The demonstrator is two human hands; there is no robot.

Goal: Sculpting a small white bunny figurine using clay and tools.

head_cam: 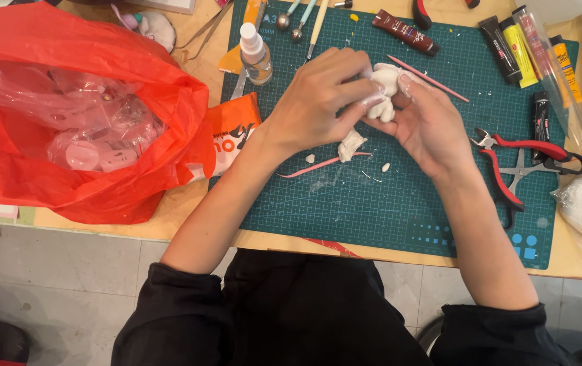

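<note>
Fingers [362, 95] of both hands pinch lumpy white clay figure [386, 91].

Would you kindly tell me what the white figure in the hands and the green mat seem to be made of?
White figure: probably soft modelling clay, matte; crumbs and a torn lump lie nearby. Green mat: looks like rubbery plastic, dull, printed with a grid.
</note>
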